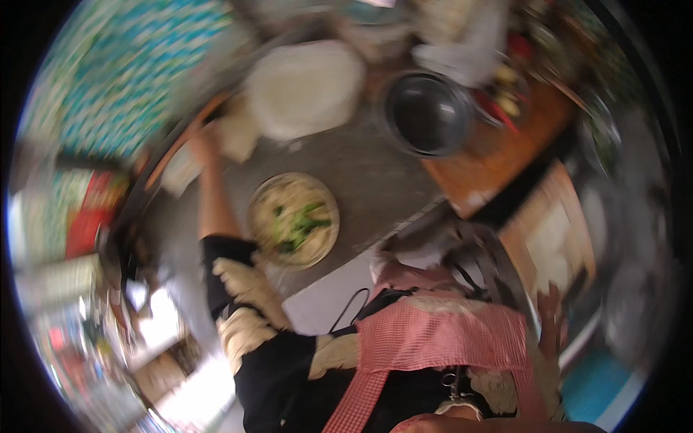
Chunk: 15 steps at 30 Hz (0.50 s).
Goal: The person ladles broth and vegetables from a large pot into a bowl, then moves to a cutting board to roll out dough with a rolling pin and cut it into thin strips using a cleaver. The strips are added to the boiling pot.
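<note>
My left hand [203,145] is stretched out over the far left of a grey tabletop [373,178], close to a pale, sheet-like thing [181,169] and a cream one [235,132]. Blur hides whether its fingers hold anything. Near that forearm stands a round bowl [260,189] of pale food topped with green leafy vegetables [303,224]. My right hand [549,306] is low at the right side, fingers apart and apparently empty, near a wooden board [576,222] with a whitish patch. A red checked apron [444,330] covers my front.
A large whitish slab-like thing [306,89] lies at the back. Right of it, a dark round pot [425,116] stands by an orange-brown wooden surface [498,157]. Red and yellow items [506,97] and a whitish plastic bag [460,59] are behind. A dark gap separates the wooden surfaces.
</note>
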### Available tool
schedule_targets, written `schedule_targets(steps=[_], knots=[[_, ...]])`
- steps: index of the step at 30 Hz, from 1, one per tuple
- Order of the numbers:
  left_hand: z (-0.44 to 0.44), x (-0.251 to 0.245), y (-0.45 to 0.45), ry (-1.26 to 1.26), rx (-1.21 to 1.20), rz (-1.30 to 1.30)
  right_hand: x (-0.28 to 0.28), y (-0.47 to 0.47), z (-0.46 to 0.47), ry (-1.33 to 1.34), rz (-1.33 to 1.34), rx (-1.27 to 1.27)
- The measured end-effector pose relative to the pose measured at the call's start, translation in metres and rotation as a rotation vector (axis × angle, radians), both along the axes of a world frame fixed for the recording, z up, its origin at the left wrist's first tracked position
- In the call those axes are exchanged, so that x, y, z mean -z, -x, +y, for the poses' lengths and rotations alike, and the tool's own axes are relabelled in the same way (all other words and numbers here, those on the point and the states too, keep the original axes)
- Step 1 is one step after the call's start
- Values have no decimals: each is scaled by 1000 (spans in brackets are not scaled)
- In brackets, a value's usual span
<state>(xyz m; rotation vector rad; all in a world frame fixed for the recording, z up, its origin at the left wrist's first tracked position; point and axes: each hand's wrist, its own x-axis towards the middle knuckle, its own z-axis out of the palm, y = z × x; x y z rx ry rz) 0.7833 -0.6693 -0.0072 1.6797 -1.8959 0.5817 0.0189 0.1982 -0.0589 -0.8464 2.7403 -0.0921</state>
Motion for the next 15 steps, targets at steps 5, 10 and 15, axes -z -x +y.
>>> schedule_targets(steps=[5,10,15], knots=[[-53,45,78,-1015,633,1070,-19,-57,97,-143,195,218],[-67,54,91,-441,-193,-587,-46,-84,143,-89,336,535],[-65,49,91,-438,-211,-601,-37,-56,163,-115,225,673]])
